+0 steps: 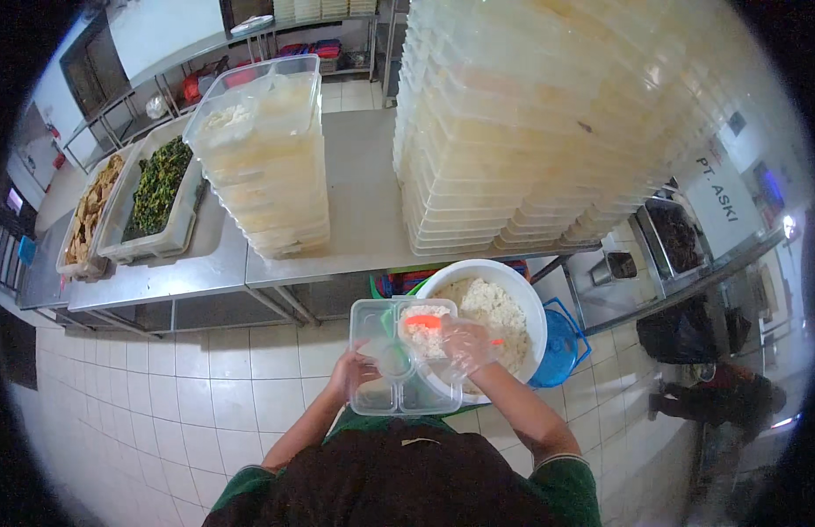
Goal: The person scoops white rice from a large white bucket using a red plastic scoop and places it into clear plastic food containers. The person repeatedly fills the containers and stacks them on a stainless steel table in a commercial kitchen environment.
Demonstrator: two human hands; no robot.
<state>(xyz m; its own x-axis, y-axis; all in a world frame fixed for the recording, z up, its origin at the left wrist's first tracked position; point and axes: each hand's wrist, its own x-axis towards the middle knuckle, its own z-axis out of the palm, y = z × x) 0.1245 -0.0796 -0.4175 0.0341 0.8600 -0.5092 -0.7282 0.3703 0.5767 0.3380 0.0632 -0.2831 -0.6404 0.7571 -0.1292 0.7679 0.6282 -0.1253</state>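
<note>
My left hand (350, 373) holds a clear plastic compartment tray (376, 326) by its left side. White rice (428, 341) lies in the tray's upper right compartment; the other compartments show no food. In a clear plastic glove, my right hand (468, 341) grips an orange-red scoop (423, 321), whose flat end rests over that rice. Below and to the right of the tray stands a big white round tub (541, 323), with a mound of cooked rice (493, 304) inside. The tray covers part of the tub's left side.
Tall stacks of plastic trays (473, 178) stand on the steel table (358, 171), with a shorter stack (276, 191) to the left. Beyond it are bins of chopped greens (158, 184) and brown food pieces (94, 207). A blue plastic container (560, 349) sits beside the tub. Someone (723, 398) is at far right.
</note>
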